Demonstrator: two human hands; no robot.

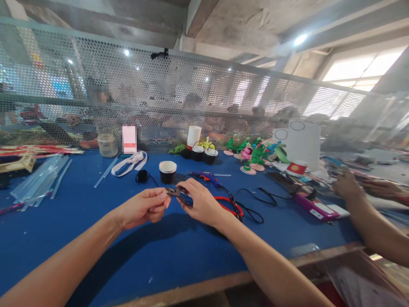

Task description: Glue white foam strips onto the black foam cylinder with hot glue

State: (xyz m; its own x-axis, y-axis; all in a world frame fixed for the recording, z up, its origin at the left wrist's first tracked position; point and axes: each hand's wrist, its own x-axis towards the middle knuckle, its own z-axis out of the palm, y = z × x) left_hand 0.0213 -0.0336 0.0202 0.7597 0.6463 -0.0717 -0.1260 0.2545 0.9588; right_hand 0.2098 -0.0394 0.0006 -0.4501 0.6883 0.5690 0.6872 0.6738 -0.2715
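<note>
My right hand [200, 202] is wrapped round a pair of small dark pliers [182, 197], whose jaws point left. Thumb and fingers of my left hand [145, 207] are pinched together right at the jaws. From a small black ball [142, 175], a thin black cord [154, 180] runs towards my left hand and passes out of sight behind it. What lies between the pinched fingers is too small to make out. Just beyond both hands stands a black paper cup with a white rim [168, 172].
A blue and red glue gun [206, 176] and its black cable lie behind my right hand. Clear glue sticks [38, 181] are piled at left. Green and pink figures [255, 155], a purple power strip [315, 207] and another person's hand [348, 185] are at right.
</note>
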